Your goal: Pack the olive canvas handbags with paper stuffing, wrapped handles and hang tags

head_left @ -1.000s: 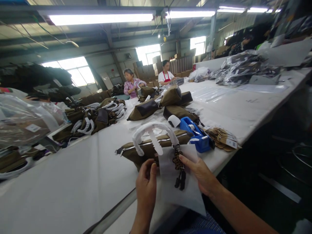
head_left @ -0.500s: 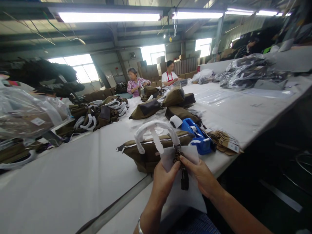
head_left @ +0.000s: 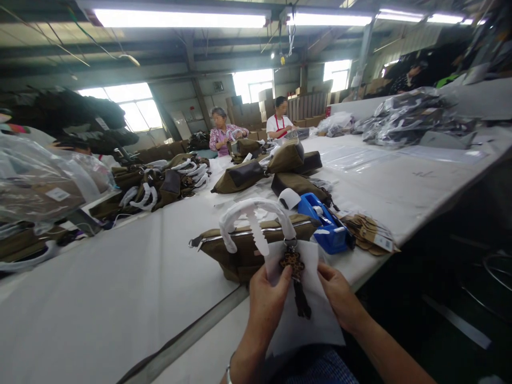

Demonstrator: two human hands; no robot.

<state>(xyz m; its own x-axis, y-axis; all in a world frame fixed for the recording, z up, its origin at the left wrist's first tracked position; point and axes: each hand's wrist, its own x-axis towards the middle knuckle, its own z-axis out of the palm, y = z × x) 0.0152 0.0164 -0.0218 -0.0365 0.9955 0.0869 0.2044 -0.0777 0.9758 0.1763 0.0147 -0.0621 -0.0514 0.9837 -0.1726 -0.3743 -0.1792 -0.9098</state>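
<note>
An olive handbag (head_left: 236, 261) stands on the white table edge, its zip shut and its handle (head_left: 256, 205) wrapped in white. From a ring on the handle hangs a leopard-print charm (head_left: 292, 262) with a dark tassel (head_left: 301, 301). Behind the charm lies a sheet of white paper (head_left: 316, 320). My left hand (head_left: 270, 293) is closed on the paper's left side, its thumb pressing the charm's lower edge. At the paper's right edge, my right hand (head_left: 338, 293) pinches the sheet between thumb and fingers.
Just behind the handbag stands a blue tape dispenser (head_left: 326, 226), with brown paper tags (head_left: 370, 234) to its right. More olive bags (head_left: 240, 178) lie farther back, with a heap (head_left: 160, 186) at left. Plastic-wrapped bags (head_left: 416, 117) sit at far right. Two co-workers (head_left: 280, 125) are across the table.
My right hand has let go of the charm and moved right to the paper's edge. The charm now shows its face, and its tassel hangs at a slant.
</note>
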